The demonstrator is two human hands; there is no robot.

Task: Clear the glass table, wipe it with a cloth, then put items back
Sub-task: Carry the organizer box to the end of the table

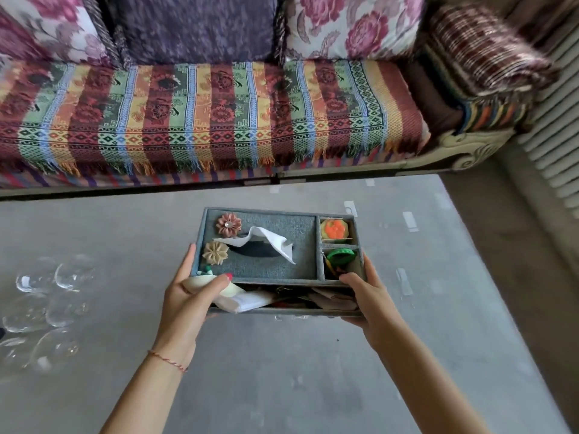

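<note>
A grey fabric organiser box [297, 233] with a tissue slot is held over the glass table [282, 371]. A white tissue [266, 242] sticks out of its slot, and two fabric flowers [228, 224] sit on its left side. Small compartments on its right hold an orange and yellow item [334, 228] and a green one [340, 255]. My left hand [191, 296] grips the box's near left corner, thumb on a cream item there. My right hand [366, 296] grips its near right corner. Papers [250, 303] fill the front compartment.
Several clear drinking glasses [47, 302] stand together on the table's left side. Behind the table is a sofa [203, 120] with a striped woven throw and several cushions. The table's right edge runs diagonally at the right, with floor beyond it.
</note>
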